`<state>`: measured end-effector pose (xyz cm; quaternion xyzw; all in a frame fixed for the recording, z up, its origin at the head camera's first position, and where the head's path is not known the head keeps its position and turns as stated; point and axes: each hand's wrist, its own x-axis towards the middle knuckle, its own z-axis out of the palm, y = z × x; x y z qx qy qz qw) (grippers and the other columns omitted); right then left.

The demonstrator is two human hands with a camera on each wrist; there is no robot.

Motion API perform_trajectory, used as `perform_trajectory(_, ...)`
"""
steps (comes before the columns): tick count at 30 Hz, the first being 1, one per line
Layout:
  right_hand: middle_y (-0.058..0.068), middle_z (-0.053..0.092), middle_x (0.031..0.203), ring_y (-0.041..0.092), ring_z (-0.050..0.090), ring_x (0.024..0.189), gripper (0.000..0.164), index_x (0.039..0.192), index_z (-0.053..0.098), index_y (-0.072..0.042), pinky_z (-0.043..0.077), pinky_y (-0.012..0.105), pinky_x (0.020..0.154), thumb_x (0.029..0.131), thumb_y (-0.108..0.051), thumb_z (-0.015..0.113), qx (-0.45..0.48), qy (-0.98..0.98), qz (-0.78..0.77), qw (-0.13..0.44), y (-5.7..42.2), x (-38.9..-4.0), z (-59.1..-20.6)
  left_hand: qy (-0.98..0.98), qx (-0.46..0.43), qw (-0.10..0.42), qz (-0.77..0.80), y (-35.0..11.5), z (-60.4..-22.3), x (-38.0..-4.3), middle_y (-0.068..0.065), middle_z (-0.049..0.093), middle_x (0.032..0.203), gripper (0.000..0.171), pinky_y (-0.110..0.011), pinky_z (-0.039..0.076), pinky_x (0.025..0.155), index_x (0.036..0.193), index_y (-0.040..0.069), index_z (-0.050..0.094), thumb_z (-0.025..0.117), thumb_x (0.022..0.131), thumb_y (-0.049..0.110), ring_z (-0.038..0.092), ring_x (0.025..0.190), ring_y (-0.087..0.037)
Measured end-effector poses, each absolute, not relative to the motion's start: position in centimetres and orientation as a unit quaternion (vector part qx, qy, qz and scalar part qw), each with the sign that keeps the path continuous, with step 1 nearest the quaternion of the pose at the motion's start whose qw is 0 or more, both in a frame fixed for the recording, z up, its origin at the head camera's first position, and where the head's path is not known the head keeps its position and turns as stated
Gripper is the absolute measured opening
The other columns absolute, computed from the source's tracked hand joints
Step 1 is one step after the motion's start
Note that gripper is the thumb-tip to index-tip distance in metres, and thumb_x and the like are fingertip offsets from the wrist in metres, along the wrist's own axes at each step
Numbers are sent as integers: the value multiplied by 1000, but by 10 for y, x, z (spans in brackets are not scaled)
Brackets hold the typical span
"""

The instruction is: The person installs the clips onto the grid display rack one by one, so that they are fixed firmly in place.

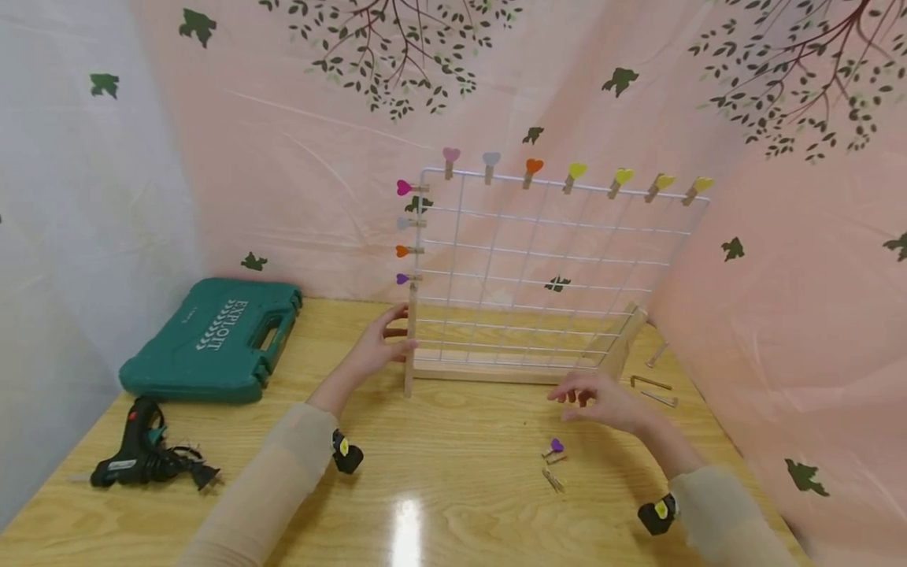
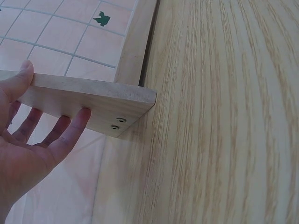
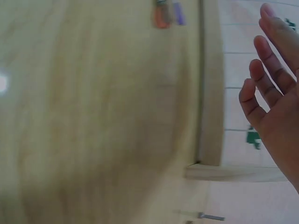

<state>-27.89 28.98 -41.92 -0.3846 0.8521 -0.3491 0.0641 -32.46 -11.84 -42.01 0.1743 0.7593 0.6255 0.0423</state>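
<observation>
A white wire grid (image 1: 471, 174) stands upright in a wooden frame. Heart-topped clothespins line its top edge, among them a pink one (image 1: 451, 156) and an orange one (image 1: 534, 166); several more run down its left side. My left hand (image 1: 374, 345) holds the frame's left side board (image 2: 88, 88), thumb at its edge and fingertips on the outer face, near two screws (image 2: 118, 124). Fingers loosely bent and holding nothing, my right hand (image 1: 598, 399) hovers by the frame's right end. Below it on the table lie a purple-heart clothespin (image 1: 557, 446) and a yellow one (image 1: 554, 480).
A green tool case (image 1: 220, 339) lies at the table's left, with a black glue gun (image 1: 135, 457) and its cord in front. Right of the frame are a brass-coloured hex key (image 1: 650, 383) and bolts (image 1: 659, 398). Pink patterned cloth (image 1: 319, 181) hangs behind.
</observation>
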Motion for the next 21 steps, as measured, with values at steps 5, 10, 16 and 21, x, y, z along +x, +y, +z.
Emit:
perform_trajectory(5, 6, 60, 92, 18, 52, 77, 23, 101, 64, -11, 48, 24, 61, 80, -18, 66, -390, 843, -342, 143, 293, -278, -444, 761, 171, 44, 624, -119, -420, -326, -9, 28, 140, 70, -40, 54, 73, 141, 22, 24, 63, 83, 14, 39, 118, -40)
perform_trajectory(10, 7, 60, 94, 18, 56, 80, 21, 97, 66, -9, 50, 26, 67, 79, -20, 66, -411, 820, -358, 176, 291, -278, -454, 767, 166, 42, 619, -119, -421, -327, -6, 30, 140, 70, -38, 54, 72, 140, 26, 25, 63, 83, 15, 40, 118, -37)
perform_trajectory(16, 8, 60, 90, 21, 55, 82, 14, 91, 69, -8, 50, 26, 71, 78, -14, 67, -436, 818, -339, 162, 284, -275, -452, 764, 170, 40, 621, -120, -423, -327, -6, 30, 139, 70, -38, 54, 70, 140, 25, 25, 63, 83, 12, 41, 117, -37)
perform_trajectory(21, 5, 60, 89, 17, 54, 81, 10, 87, 69, -12, 49, 25, 70, 77, -16, 68, -437, 827, -320, 152, 284, -277, -454, 763, 183, 30, 620, -120, -424, -327, -10, 31, 138, 71, -37, 55, 69, 140, 21, 26, 65, 82, 19, 43, 115, -38)
